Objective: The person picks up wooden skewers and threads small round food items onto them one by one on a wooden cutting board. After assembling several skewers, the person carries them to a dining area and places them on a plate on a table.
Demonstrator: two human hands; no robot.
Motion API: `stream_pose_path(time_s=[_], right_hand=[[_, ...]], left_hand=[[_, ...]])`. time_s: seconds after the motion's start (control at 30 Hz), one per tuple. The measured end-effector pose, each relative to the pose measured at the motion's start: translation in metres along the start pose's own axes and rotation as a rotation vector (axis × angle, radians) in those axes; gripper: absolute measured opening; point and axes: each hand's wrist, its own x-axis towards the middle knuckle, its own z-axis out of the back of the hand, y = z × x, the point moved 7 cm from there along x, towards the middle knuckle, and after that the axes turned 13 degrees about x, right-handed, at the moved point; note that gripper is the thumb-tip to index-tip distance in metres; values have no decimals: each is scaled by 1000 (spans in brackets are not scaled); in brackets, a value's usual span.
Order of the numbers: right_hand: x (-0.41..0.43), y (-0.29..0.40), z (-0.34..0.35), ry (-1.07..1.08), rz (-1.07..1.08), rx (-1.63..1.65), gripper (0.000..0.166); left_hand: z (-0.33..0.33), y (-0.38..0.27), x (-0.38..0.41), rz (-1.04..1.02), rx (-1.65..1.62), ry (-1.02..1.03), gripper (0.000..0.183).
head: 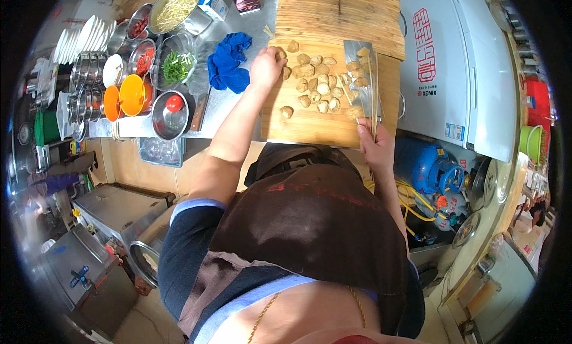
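Observation:
Brown and pale round food pieces (322, 88), perhaps fried balls or mushrooms, lie scattered on a wooden cutting board (286, 132). At the board's left side, my left hand (266, 67) has its fingertips closed on one such brown piece (280, 54). My right hand (377, 143), by the near right part of the board, grips several long thin wooden skewers (374, 89) that point away from me. Beneath and beside the skewers lies a metal cleaver blade (357, 51) with several of the pieces on it. Another thin stick rests among the pieces.
A blue cloth (230, 62) lies left of the board. Farther left stand a steel bowl with a tomato (174, 103), a knife handle (199, 112), orange bowls (133, 95), chopped greens (176, 67), bean sprouts (179, 9) and stacked plates (94, 33). A white freezer (447, 67) and blue gas cylinder (420, 165) are right.

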Motion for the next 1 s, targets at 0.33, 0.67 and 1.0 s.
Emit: stream_pose_path(time_s=[0.33,0.67,1.0], right_hand=[[-2,29,-32,137,91,-117,20],[-10,23,-30,100,73,-148,21],[5,5,-16,15,84,-84,19]], left_hand=[[23,-47,-44,432,-1749,504,16],[25,-60,-62,375,-1739,694,15],[-5,-101,-77,294,-1351,862,22]])
